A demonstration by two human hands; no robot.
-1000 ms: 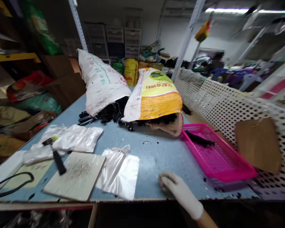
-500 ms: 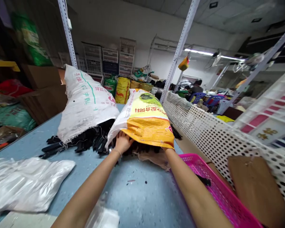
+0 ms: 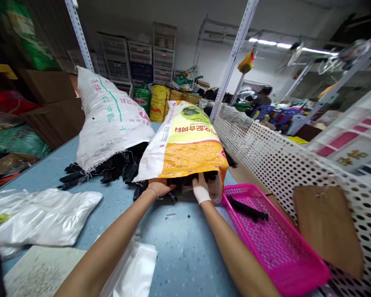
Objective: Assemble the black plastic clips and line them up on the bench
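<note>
A yellow, orange and white woven feed sack lies with its mouth facing me, black parts showing inside. My left hand, with a bead bracelet at the wrist, reaches under the sack's left lip. Its thumb points right; the other fingers are hidden. My right hand wears a white covering over the palm and reaches up at the sack's mouth, its fingertips at the orange edge and partly in shadow. Whether either hand grips anything is hidden. Left of this sack, a white woven sack spills long black parts.
On the right, a pink plastic basket holds one long black part. Clear plastic bags lie at the left of the blue table. A white perforated panel borders the right side, with brown cardboard against it.
My right hand has drawn back from inside the sack into sight at its mouth. My left hand has shifted further under the lip. The view has tilted down slightly.
</note>
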